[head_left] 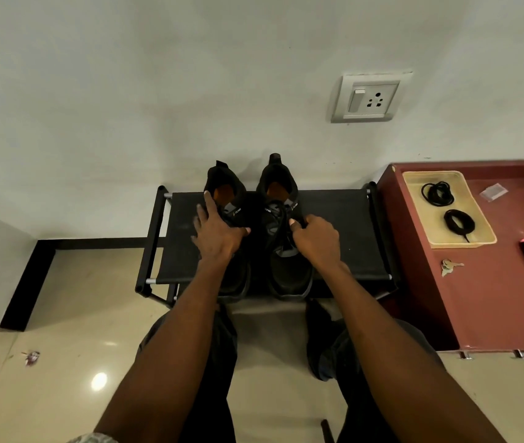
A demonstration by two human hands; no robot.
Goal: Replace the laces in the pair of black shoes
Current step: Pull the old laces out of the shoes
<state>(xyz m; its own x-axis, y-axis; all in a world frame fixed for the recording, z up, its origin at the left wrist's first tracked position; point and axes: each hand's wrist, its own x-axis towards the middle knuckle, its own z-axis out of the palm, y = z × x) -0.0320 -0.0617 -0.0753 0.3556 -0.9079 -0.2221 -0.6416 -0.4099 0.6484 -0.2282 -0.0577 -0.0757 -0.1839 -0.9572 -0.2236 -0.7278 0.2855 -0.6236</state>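
The black shoes [259, 231] are sitting mid-rack [343, 219], heels to the wall; the left hand [217, 233] is lying flat, steadying one; the right hand [313, 236] is pinching the other's lace, probably for unthreading; spare laces [447, 206] are waiting in a tray [478, 219] at the cabinet's [494, 308] far edge.

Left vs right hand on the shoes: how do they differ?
Left hand lies spread over the left shoe, fingers mostly straight; right hand is curled, pinching the right shoe at its laces. Left hand reaches the collar; right hand sits mid-shoe. Both shoes stand on the black rack.
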